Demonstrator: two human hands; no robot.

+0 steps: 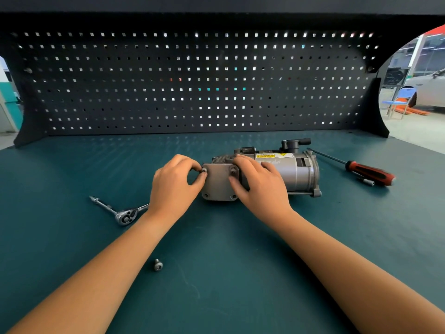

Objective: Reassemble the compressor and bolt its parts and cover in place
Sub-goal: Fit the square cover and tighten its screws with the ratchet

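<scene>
Ratchet [125, 215] handle end beneath left hand [173, 186] wrist; cover [218, 184] right edge beneath right hand [261, 189].

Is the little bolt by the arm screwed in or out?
Out: the loose bolt lies on the bench, apart from the cover.

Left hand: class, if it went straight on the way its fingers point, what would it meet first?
The left hand pinches a bolt at the upper left corner of the cover; going on, it would probably press into that cover on the compressor.
</scene>
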